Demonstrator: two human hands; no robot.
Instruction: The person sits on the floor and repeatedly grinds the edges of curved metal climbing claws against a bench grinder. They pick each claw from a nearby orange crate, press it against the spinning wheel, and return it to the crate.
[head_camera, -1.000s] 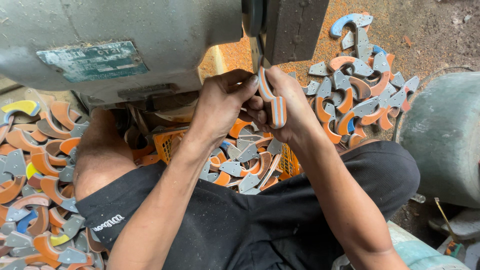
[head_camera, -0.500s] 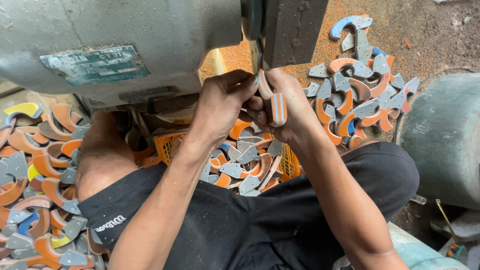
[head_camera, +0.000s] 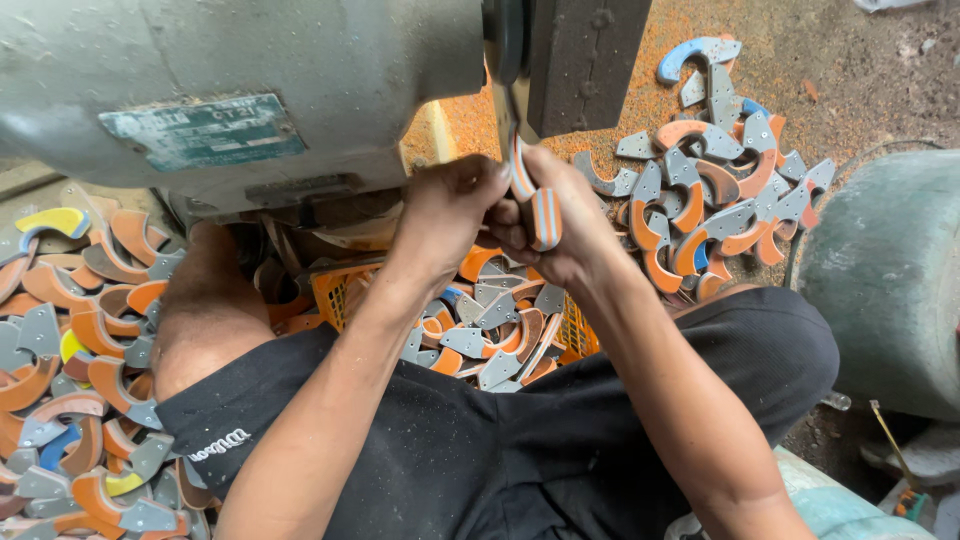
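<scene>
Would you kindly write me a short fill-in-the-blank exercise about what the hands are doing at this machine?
1. The left hand and right hand together hold a curved striped piece up against the grey ____.
2. Between the knees sits an ____ basket filled with curved pieces.
3. The person's shorts are ____.
4. A loose heap of pieces lies on the ____ beyond the right hand.

Missing words: machine; orange; black; ground

Curved piece (head_camera: 543, 212) in the hands: grey and orange stripes; grinder body (head_camera: 250, 90) grey-green with a teal plate (head_camera: 205, 132). Crate (head_camera: 335, 293) orange, holding grey-and-orange pieces (head_camera: 480, 335). Floor piles (head_camera: 715, 190) mostly grey and orange, a few blue or yellow; shorts (head_camera: 480, 450) black.
</scene>
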